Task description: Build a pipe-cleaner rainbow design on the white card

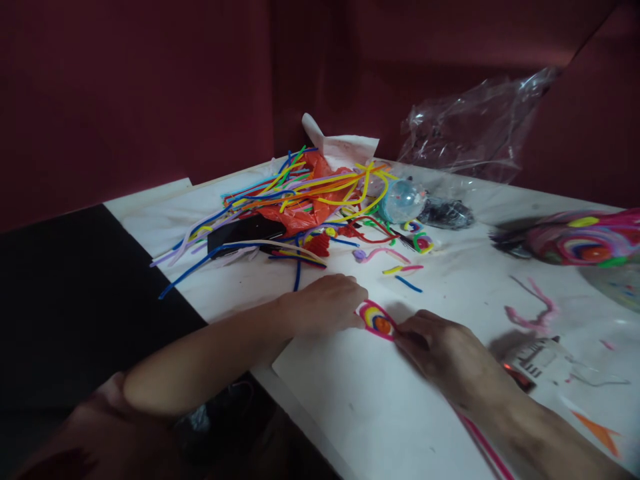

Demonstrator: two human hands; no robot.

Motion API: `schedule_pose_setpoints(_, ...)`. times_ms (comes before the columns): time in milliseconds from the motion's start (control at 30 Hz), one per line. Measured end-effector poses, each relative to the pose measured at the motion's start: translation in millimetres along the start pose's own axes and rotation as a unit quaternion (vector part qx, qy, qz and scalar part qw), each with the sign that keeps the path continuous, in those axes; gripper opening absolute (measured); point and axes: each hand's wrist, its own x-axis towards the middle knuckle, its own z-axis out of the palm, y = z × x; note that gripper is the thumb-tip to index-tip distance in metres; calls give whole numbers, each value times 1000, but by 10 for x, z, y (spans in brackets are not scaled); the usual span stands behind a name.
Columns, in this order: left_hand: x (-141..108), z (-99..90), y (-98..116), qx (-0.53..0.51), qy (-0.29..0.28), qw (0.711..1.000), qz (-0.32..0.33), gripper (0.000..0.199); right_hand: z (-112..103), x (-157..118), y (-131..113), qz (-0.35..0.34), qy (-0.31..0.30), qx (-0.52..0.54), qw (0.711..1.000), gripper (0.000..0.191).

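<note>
A small eye-shaped piece made of coiled pipe cleaners [376, 319] is stretched between my two hands just above the white table. Its rim is pink, with white, yellow and dark blue rings around an orange centre. At its left end my left hand [333, 303] is closed, gripping the edge; its fingertips are partly hidden. My right hand [440, 347] pinches the right end between thumb and fingers. A long pink pipe cleaner [487, 448] comes out from beneath my right forearm toward the front.
Loose coloured pipe cleaners [300, 193] pile over red plastic at the back. Beside them are a dark phone-like slab [245, 233] and a clear round container [401, 200]. A pipe-cleaner-covered fish shape [575, 241] lies at right, near a glue gun [525, 373].
</note>
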Motion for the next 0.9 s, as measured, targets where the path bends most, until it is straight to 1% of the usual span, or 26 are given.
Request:
schedule_pose_setpoints(67, -4, 32, -8, 13, 13, 1000, 8, 27, -2, -4, -9, 0, 9, -5, 1000, 23)
schedule_pose_setpoints(133, -7, 46, -7, 21, 18, 1000, 7, 27, -9, -3, -20, -5, 5, -6, 1000, 24)
schedule_pose_setpoints(233, -7, 33, 5, 23, 10, 1000, 0, 27, -16, 5, -23, -14, -5, -4, 1000, 26)
schedule_pose_setpoints(467, -8, -5, 32, 33, -7, 999, -27, 32, 0, 18, -4, -17, 5, -6, 1000, 23)
schedule_pose_setpoints(567, -15, -64, 42, 45, 5, 999, -21, 33, -7, 21, -11, -20, -1, -16, 1000, 20)
schedule_pose_setpoints(667, 1, -175, 30, 46, 29, 998, -1, 24, -15, 24, -17, -16, -24, -26, 999, 19)
schedule_pose_setpoints(767, 27, -272, 13, 32, 57, 998, -12, 17, -9, 26, -9, -13, -25, -36, 999, 18)
schedule_pose_setpoints(833, 23, -288, 23, 25, 44, 999, -14, 18, 0, 27, 2, -14, -19, -38, 999, 18)
schedule_pose_setpoints(900, -15, -261, 60, 23, 0, 1000, 7, 20, 5, 28, 10, -17, -19, -38, 999, 19)
